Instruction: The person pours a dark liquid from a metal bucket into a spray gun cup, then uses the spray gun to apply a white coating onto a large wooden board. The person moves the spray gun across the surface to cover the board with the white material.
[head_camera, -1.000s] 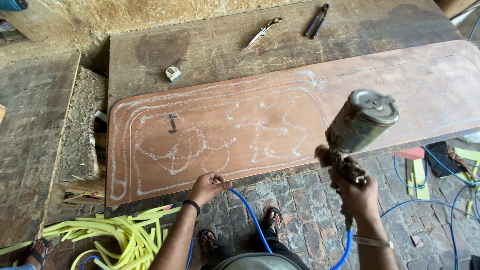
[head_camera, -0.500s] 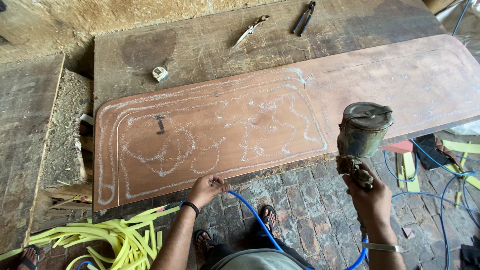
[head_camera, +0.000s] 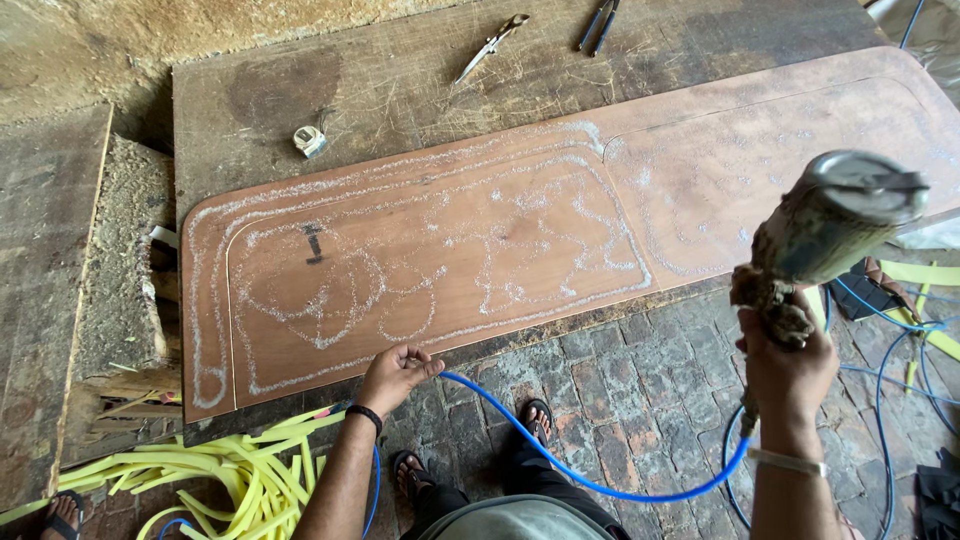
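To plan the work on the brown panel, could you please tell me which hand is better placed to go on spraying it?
Probably the right hand: it grips the spray gun above the panel. The left hand only holds the blue hose.

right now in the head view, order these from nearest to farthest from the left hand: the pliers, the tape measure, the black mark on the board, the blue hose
1. blue hose: held in the left hand, trailing right.
2. black mark: up and left, on the reddish board.
3. tape measure: farther up, on the grey bench beyond the board.
4. pliers: top edge, far right of the hand.
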